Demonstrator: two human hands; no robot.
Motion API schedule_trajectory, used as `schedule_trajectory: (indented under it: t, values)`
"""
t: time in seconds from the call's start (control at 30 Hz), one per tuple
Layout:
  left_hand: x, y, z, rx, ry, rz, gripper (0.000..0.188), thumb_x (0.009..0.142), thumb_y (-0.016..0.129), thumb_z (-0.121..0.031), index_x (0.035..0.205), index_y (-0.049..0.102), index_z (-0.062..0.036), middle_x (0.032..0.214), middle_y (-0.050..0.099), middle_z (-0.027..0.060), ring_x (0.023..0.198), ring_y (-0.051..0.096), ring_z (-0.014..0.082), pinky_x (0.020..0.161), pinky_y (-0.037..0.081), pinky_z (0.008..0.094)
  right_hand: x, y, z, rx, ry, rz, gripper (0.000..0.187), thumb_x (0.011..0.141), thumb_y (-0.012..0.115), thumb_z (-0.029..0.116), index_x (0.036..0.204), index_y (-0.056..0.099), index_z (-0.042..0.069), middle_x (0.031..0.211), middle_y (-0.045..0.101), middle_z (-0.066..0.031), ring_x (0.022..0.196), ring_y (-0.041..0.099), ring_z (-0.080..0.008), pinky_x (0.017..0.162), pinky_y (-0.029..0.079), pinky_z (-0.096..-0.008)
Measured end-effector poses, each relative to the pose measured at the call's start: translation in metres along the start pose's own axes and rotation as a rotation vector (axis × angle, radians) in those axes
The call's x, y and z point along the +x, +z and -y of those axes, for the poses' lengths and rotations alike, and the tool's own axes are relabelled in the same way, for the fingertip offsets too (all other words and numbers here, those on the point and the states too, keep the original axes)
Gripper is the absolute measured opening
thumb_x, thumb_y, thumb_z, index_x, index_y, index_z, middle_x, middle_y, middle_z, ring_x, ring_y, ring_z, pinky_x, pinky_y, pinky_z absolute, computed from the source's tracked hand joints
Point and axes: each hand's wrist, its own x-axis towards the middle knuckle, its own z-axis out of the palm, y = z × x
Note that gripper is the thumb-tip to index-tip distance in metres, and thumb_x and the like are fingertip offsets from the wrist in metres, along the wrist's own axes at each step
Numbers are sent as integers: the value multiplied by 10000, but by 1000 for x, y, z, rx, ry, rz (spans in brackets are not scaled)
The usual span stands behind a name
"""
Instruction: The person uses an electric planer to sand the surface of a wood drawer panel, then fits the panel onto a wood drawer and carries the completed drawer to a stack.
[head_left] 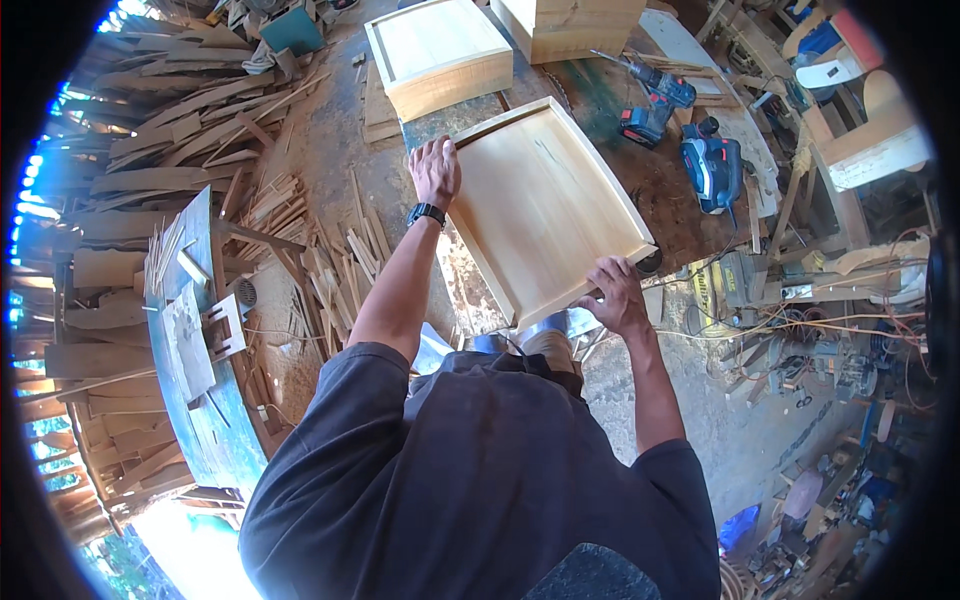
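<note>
A pale wooden drawer (pixel 545 200), its flat panel framed by a raised rim, lies tilted askew at the workbench in front of me. My left hand (pixel 435 172), with a dark watch on the wrist, grips its far left corner, fingers over the rim. At the near right corner, my right hand (pixel 617 295) holds the near edge, thumb apart from the fingers. The drawer's underside is hidden. Just beyond it stands a similar wooden drawer (pixel 450 90), with a deeper wooden box (pixel 580 30) to the right of that.
A cordless drill (pixel 655 100) and a blue jigsaw (pixel 712 170) rest on the bench (pixel 690 235) to the right. Leftward are a blue-topped table (pixel 215 425) and piles of wood offcuts (pixel 190 130). Cables (pixel 790 325) and tools crowd the right side.
</note>
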Motion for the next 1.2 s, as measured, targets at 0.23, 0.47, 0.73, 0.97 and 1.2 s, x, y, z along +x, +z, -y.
schedule_trajectory:
  t: [0.23, 0.47, 0.73, 0.97, 1.2]
  values:
    - [-23, -8, 9, -17, -95, -147, 688, 879, 635, -360, 1429, 428, -1, 1400, 499, 217, 1351, 396, 385, 1176, 257, 496, 23, 7, -3, 35, -90, -3, 488, 679, 843, 403, 976, 648, 69, 1037, 594, -92, 1068, 545, -290, 980, 415, -439]
    - [-150, -29, -63, -493, -569, 1, 737, 1027, 513, -416, 1515, 280, 84, 1516, 385, 291, 1412, 374, 414, 1198, 272, 426, 37, 2, -16, 122, -276, 131, 405, 757, 790, 363, 979, 647, 55, 995, 592, -116, 992, 568, -301, 903, 435, -433]
    - [-149, -38, -83, -354, -627, -31, 547, 1069, 430, -342, 1427, 418, 70, 1199, 618, 347, 1129, 605, 481, 930, 487, 477, 32, -1, -12, 193, -341, 157, 313, 758, 775, 317, 920, 672, 70, 909, 592, -100, 931, 584, -288, 811, 437, -417]
    - [-146, -34, -85, -193, -573, -73, 409, 1065, 424, -355, 1209, 545, 8, 992, 649, 319, 955, 605, 513, 776, 462, 558, 40, -3, -11, 220, -322, 107, 301, 739, 801, 281, 943, 683, 93, 901, 597, -82, 927, 586, -257, 829, 419, -411]
    - [-146, -36, -82, -150, -563, -77, 361, 1054, 440, -339, 1102, 572, -6, 988, 657, 302, 950, 613, 502, 785, 464, 560, 1, -16, -15, 217, -325, 211, 297, 757, 786, 312, 918, 671, 91, 899, 584, -77, 921, 578, -257, 807, 411, -409]
